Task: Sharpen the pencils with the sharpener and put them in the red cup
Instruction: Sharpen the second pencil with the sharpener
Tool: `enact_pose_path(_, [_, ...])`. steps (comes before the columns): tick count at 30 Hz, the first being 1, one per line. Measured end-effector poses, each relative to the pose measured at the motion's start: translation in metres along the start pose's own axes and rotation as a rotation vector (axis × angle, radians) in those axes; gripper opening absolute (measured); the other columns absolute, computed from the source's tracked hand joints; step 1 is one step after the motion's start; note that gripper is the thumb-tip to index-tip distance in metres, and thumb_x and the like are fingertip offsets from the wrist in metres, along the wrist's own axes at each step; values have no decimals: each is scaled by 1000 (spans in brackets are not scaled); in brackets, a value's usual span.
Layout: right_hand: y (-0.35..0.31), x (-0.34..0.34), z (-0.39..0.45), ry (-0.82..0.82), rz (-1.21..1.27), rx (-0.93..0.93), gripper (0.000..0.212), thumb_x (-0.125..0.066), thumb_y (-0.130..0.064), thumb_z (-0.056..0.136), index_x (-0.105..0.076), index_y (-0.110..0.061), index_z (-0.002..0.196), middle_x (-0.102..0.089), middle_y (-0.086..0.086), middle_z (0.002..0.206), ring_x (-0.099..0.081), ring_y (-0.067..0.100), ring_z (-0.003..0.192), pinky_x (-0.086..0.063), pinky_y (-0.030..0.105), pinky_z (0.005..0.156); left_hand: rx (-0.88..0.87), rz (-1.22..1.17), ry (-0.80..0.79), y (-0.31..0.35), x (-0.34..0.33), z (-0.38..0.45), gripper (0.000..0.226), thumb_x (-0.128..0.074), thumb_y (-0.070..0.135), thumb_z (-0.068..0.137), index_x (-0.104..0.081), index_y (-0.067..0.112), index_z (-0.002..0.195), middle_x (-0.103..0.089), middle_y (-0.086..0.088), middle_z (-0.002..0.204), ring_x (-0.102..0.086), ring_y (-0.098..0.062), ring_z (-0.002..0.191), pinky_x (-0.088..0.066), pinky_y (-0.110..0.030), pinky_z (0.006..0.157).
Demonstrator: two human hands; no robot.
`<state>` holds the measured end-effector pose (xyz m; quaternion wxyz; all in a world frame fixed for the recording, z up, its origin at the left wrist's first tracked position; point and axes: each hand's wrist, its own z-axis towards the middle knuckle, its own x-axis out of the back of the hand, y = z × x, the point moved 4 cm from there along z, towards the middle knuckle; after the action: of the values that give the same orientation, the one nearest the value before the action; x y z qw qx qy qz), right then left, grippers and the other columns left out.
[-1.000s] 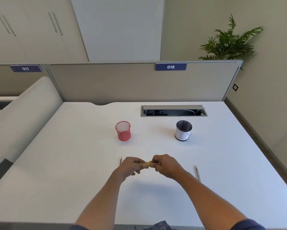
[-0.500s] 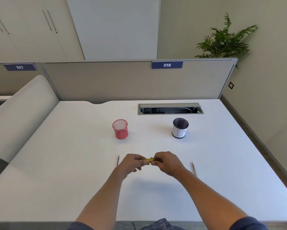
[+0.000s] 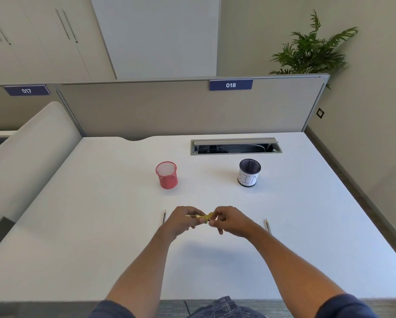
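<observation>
1. White and wide, the office desk (image 3: 100, 237) fills the view, backed by a grey-beige partition (image 3: 146, 111) bearing a blue label (image 3: 231, 85) that reads 018.
2. Behind the partition's right end stands a green leafy plant (image 3: 311, 49); pale cabinet doors (image 3: 32, 37) line the wall at far left.
3. At the rear of the desk a grey rectangular cable hatch (image 3: 236, 146) lies open.
4. Just in front and to the left of the hatch stands the red mesh cup (image 3: 167, 175), upright, with no pencil seen inside.
5. Well to its right is a black mesh cup wrapped in white paper (image 3: 249, 172), also upright.
6. Both hands meet above the near middle of the desk.
7. With curled fingers the left hand (image 3: 181, 222) grips a thin yellow pencil (image 3: 193, 216), which points right.
8. Thumb and fingers of the right hand (image 3: 231, 221) pinch a small yellow sharpener (image 3: 208, 218), and the pencil's end sits in it.
9. A dark pencil (image 3: 164, 216) lies flat on the desk just left of the left hand, partly hidden by it.
10. Another pencil (image 3: 268, 226) lies on the desk just right of the right wrist.
11. Dark blue sleeves (image 3: 343, 306) show at the bottom edge.
</observation>
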<state>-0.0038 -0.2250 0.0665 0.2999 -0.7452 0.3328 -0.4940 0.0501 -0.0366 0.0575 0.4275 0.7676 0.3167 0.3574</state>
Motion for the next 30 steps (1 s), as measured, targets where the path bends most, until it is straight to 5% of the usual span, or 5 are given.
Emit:
enact_pose_path(5, [0, 2, 1, 124, -98, 29, 8, -74, -28, 86, -67, -25, 87, -73, -8, 78, -56, 2, 58, -47, 28, 60, 57, -18, -7, -2, -5, 1, 19, -82, 29, 82, -79, 17, 95, -70, 9, 79, -58, -10, 68, -41, -24, 64])
enact_pose_path(8, [-1, 3, 4, 148, -238, -24, 13, -66, -39, 90, -68, -28, 83, -72, -10, 73, -59, 5, 64, -47, 28, 64, 69, -42, 3, -5, -6, 1, 18, -82, 30, 81, -80, 19, 95, -71, 8, 83, -59, -12, 70, -43, -25, 67])
enact_pose_path(13, [2, 1, 7, 87, -134, -70, 34, -55, -39, 99, -75, -20, 79, -63, -2, 59, -53, 10, 56, -43, 29, 60, 60, -42, -23, -5, -9, 0, 18, -81, 29, 82, -79, 18, 96, -72, 8, 83, -59, -12, 72, -43, -24, 68])
enact_pose_path(19, [6, -5, 3, 32, -83, 0, 13, -70, -35, 91, -68, -25, 98, -73, -7, 75, -55, 1, 60, -43, 21, 55, 89, -20, -18, -16, -6, -1, 14, -79, 30, 84, -79, 20, 93, -71, 8, 81, -60, -12, 70, -43, -25, 67])
enact_pose_path(30, [9, -3, 14, 97, -280, -18, 11, -66, -37, 91, -72, -28, 89, -70, -8, 78, -63, 12, 72, -51, 32, 67, 143, -55, -50, -20, -5, 1, 14, -72, 25, 89, -78, 19, 100, -66, 6, 80, -62, -13, 72, -43, -27, 69])
